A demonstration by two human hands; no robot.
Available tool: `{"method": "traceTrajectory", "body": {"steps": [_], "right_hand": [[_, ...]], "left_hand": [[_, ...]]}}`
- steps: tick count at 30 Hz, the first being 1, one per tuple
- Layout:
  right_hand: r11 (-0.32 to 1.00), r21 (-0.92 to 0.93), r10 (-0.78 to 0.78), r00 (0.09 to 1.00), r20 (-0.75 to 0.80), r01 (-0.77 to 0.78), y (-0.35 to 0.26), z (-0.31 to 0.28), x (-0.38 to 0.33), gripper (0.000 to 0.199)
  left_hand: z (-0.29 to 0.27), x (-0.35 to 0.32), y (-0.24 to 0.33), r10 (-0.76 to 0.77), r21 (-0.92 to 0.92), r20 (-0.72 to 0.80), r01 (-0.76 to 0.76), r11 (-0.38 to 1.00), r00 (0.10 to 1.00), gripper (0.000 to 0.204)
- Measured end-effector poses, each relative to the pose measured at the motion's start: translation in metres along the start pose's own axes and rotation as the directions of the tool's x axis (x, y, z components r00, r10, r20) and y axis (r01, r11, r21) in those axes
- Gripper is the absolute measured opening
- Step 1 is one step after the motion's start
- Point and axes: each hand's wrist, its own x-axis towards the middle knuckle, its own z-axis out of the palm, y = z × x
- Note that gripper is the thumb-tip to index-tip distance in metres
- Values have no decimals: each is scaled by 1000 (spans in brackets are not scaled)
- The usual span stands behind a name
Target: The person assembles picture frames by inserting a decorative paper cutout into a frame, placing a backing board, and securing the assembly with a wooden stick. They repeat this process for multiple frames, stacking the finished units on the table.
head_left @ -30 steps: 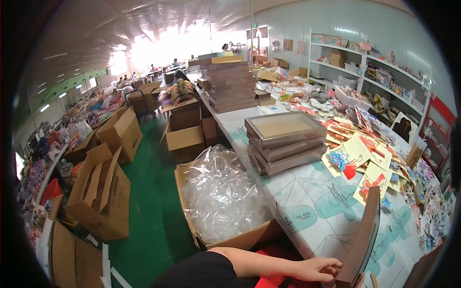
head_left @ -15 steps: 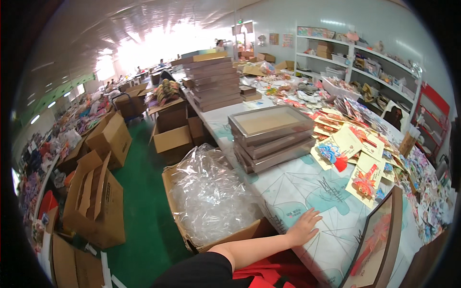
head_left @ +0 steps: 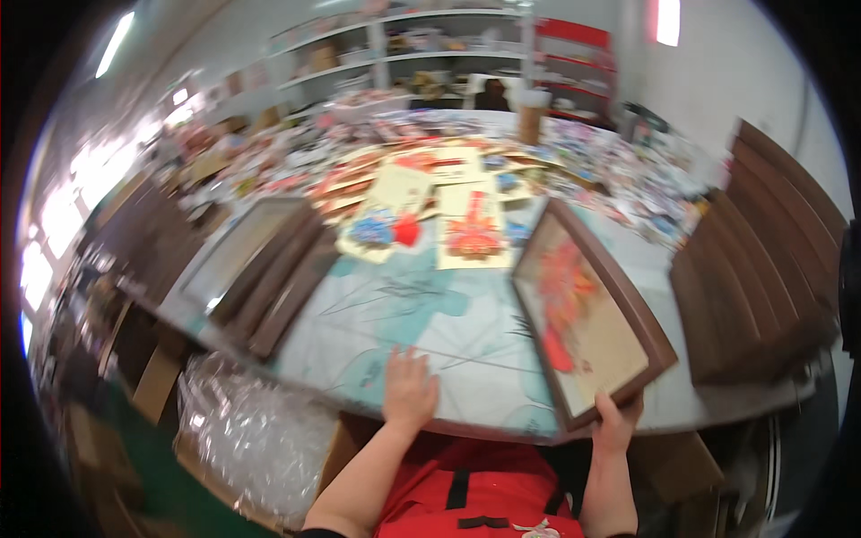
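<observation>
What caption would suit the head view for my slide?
Right hand grips a brown picture frame at the table edge; left hand rests flat on the table.

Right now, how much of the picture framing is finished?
Done, it seems: a stack of dark frames sits at the left of the table. In hand: the right hand grips a brown frame with a red picture in it, while the left hand lies flat on the table. Left: loose pictures remain spread unframed beyond.

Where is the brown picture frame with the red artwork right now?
In the head view, the brown picture frame stands tilted at the table's near right edge, held at its bottom corner by the right hand.
</observation>
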Motion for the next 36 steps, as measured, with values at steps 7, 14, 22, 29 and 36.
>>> {"method": "traceTrajectory", "body": {"steps": [7, 14, 22, 29, 36], "right_hand": [[775, 535, 294, 941, 167, -337, -19, -20, 6, 73], [651, 604, 351, 887, 299, -461, -15, -9, -21, 71], [575, 597, 189, 801, 569, -559, 14, -27, -19, 78], [340, 744, 110, 810, 576, -575, 40, 23, -9, 64], [469, 599, 126, 720, 682, -649, 12, 34, -20, 69]], "left_hand": [[8, -1, 1, 9, -119, -2, -9, 993, 1000, 47], [-16, 22, 50, -189, -970, 244, 240, -41, 951, 52], [-93, 71, 122, -317, -965, -46, 40, 259, 947, 68], [-146, 91, 149, 54, -862, -272, -268, 431, 961, 90], [-165, 146, 86, 107, -164, -557, -236, 958, 823, 78]]}}
